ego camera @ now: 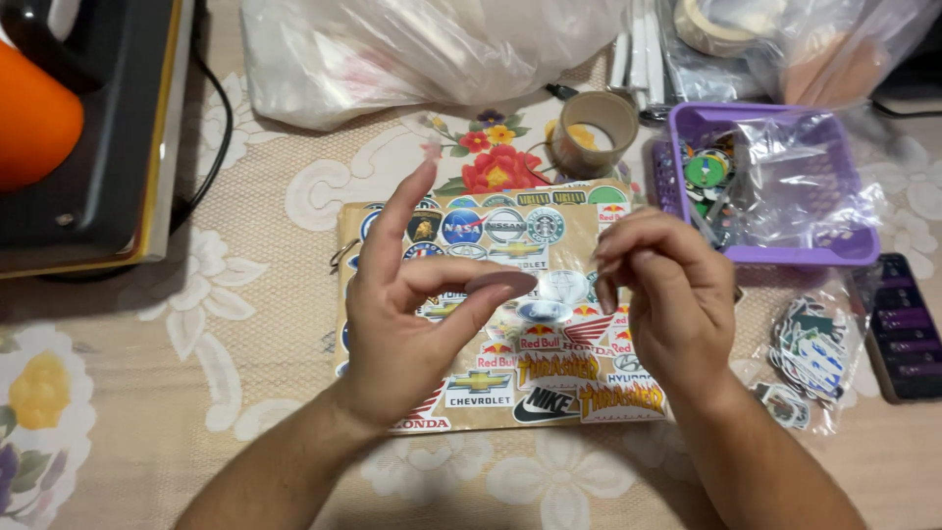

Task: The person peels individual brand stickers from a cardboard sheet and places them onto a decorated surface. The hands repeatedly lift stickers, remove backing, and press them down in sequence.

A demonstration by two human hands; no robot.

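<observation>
**Brown board nearly papered with stickers**

Brown cardboard sheet point(373, 221) lies flat on the flowered tablecloth point(245, 324), and colourful stickers already cover most of it; only a strip along its left edge looks bare, so the covering seems well along. Above its middle, the left hand point(407, 314) pinches a small pale sticker point(500, 283) between thumb and forefinger, other fingers raised. The right hand point(662, 294), fingertips pressed together, picks at the sticker's edge just beside it. Loose stickers point(810, 353) wait in a clear bag at right, below a purple basket point(687, 123); a tape roll point(592, 132) stands behind.
</observation>
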